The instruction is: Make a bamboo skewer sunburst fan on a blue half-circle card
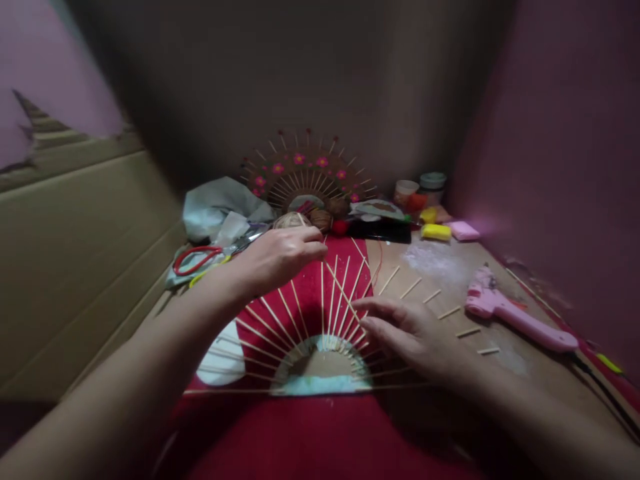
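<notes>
A half-round fan of slim, straight, pale wooden sticks (323, 307) lay beneath both hands, radiating from a whitish, arched hub (325, 385). The right hand (357, 313) pinched a slanting stick (343, 291); the left hand (293, 250) bunched its fingers near the upper end, its grip unclear. Right of the right hand lay a pink plastic glue gun (525, 322).

Nearside room, seemingly; sticks (323, 307) beyond
</notes>
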Tool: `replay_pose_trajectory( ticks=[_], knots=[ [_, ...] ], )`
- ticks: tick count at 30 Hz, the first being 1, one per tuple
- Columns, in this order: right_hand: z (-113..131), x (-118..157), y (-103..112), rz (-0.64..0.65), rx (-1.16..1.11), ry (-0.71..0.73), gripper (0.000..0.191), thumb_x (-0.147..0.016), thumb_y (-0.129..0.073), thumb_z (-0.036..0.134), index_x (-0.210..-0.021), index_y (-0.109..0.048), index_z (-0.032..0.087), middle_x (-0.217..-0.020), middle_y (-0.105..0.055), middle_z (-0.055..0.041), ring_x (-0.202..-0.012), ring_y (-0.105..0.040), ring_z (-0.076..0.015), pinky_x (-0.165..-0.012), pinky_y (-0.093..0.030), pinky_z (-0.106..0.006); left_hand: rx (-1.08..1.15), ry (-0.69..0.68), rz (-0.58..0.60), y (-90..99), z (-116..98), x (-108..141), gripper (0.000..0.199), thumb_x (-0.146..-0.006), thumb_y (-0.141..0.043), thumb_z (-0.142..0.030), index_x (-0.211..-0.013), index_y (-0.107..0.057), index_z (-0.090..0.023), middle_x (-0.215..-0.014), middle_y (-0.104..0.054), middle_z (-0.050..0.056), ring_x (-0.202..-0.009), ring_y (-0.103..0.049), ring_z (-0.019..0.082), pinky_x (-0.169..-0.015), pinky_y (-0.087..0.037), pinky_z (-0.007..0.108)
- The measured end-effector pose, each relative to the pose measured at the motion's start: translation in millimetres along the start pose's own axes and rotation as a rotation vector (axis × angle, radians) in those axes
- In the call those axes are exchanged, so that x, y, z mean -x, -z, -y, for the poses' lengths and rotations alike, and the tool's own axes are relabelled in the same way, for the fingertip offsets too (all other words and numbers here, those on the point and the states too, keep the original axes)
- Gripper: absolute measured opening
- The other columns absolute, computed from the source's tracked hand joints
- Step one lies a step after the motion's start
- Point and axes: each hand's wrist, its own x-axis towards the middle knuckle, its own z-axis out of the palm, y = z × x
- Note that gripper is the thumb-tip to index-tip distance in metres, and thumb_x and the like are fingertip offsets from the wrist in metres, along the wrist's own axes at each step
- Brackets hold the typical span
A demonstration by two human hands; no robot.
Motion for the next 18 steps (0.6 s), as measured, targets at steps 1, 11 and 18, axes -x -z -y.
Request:
replay_pose_trajectory(
  ticks=[1, 11, 18],
  knots=[
    [3, 0, -4, 0.043, -0.061, -0.053, 0.020, -0.087, -0.050, 0.030, -0.099, -0.061, 0.018, -0.068, -0.059, 0.0010, -0.059, -0.054, -0.0106, -0.053, -0.044, -0.023, -0.019, -0.014, -0.013, 1.6, -6, -1, 0.028, -0.092, -0.040, -0.012, -0.090, -0.068, -0.015, -0.092, -0.066, 0.009, -0.081, -0.062, 0.015, -0.067, -0.048, 0.025],
    [37, -9, -19, 0.117, -0.346, -0.309, 0.025, -0.082, -0.054, 0.021, -0.058, -0.047, 0.019, -0.045, -0.048, 0.0060, -0.033, -0.041, -0.0048, -0.031, -0.027, -0.016, 0.810, 0.744, -0.365, 6.6, -53, 9, 0.017, -0.083, -0.060, -0.031, -0.087, -0.062, -0.015, -0.071, -0.063, 0.002, -0.050, -0.054, 0.008, -0.043, -0.044, 0.020],
    [41, -13, -41, 0.143, -0.235, -0.251, 0.028, -0.087, -0.049, 0.020, -0.059, -0.043, 0.019, -0.046, -0.046, 0.0069, -0.032, -0.037, -0.0040, -0.031, -0.025, -0.016, 1.492, 1.039, -0.057, -2.6, -68, 15, 0.025, -0.078, -0.065, -0.030, -0.064, -0.052, -0.015, -0.052, -0.054, -0.002, -0.036, -0.044, 0.004, -0.033, -0.029, 0.015]
  ],
)
